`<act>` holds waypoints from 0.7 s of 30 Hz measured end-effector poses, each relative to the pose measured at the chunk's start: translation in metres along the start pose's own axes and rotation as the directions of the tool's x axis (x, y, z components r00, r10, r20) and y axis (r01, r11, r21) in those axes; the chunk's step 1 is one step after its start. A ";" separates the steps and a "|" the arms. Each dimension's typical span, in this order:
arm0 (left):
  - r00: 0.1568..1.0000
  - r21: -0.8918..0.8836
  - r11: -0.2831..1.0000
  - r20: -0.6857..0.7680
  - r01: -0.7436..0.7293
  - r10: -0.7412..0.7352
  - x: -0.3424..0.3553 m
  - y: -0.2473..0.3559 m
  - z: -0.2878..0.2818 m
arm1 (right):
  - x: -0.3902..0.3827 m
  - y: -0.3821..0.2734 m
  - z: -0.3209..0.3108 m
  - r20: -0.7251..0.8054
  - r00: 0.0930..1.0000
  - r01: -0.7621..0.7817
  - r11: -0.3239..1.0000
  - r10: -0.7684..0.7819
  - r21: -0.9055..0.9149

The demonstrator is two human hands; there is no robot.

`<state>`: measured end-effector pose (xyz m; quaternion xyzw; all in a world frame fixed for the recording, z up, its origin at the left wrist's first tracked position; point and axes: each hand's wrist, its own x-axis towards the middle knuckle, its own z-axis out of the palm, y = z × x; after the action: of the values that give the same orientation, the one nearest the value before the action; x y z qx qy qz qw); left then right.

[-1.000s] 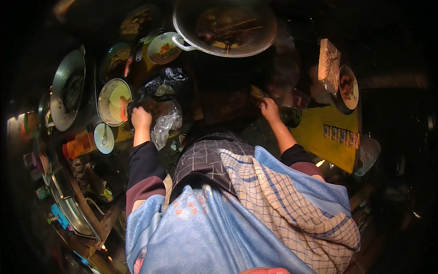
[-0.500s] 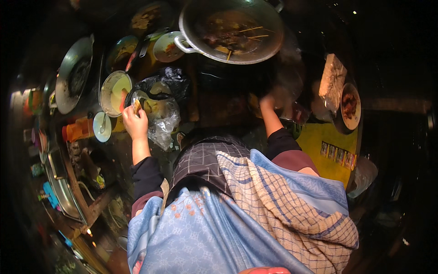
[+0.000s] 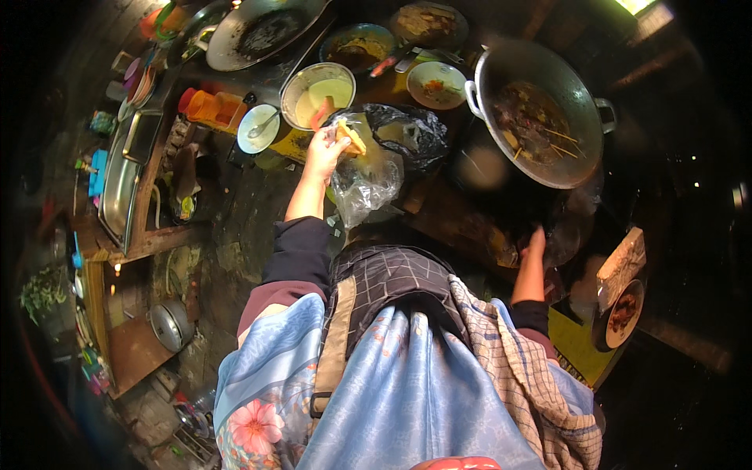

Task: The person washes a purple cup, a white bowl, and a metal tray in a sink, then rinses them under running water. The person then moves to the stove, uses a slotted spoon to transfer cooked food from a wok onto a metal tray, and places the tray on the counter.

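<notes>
My left hand (image 3: 321,153) pinches a flat, golden-yellow piece of food (image 3: 352,139) that looks like fried tofu. It is just above a clear plastic bag (image 3: 366,188), near the front rim of a bowl of pale yellow batter (image 3: 312,88). An orange-red utensil (image 3: 322,114) rests in that bowl. Against the clear bag lies a crumpled black plastic bag (image 3: 415,129). My right hand (image 3: 534,244) reaches into a dark spot below a large wok (image 3: 591,149); its fingers are mostly lost in shadow.
Inside the wok are dark liquid and several thin sticks. A plate with food remains (image 3: 436,84) stands left of it. A light blue bowl with a spoon (image 3: 258,128) sits at left. On the right are a pale brown block (image 3: 621,262) and a plate of reddish food (image 3: 624,312).
The view has swung, so the stove and bowls sit further right. My left hand has lifted the yellow piece into clearer sight by the bag. My right hand remains low near the wok.
</notes>
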<state>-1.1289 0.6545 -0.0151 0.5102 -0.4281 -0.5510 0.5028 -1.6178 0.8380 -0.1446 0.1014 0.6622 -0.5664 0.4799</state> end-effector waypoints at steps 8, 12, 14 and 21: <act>0.945 -0.205 0.925 0.010 0.321 -0.326 0.008 0.023 -0.030 | -0.097 -0.023 -0.033 0.391 0.906 -0.300 0.901 0.165 0.314; 0.945 0.007 0.945 0.021 0.327 -0.327 0.009 0.019 -0.026 | -0.138 -0.006 -0.060 0.515 0.842 -0.407 0.818 0.163 0.407; 0.981 0.227 0.958 0.043 0.173 -0.187 0.012 0.015 -0.021 | -0.160 0.007 -0.073 0.594 0.793 -0.394 0.859 0.136 0.329; 0.983 0.955 0.290 -0.101 0.053 0.153 0.003 0.030 0.010 | -0.198 0.056 -0.123 0.364 0.900 -0.299 0.947 0.239 0.118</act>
<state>-1.1352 0.6472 0.0152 0.7407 -0.6422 -0.1256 0.1522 -1.5411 1.0428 -0.0452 0.1321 0.4964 -0.5581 0.6516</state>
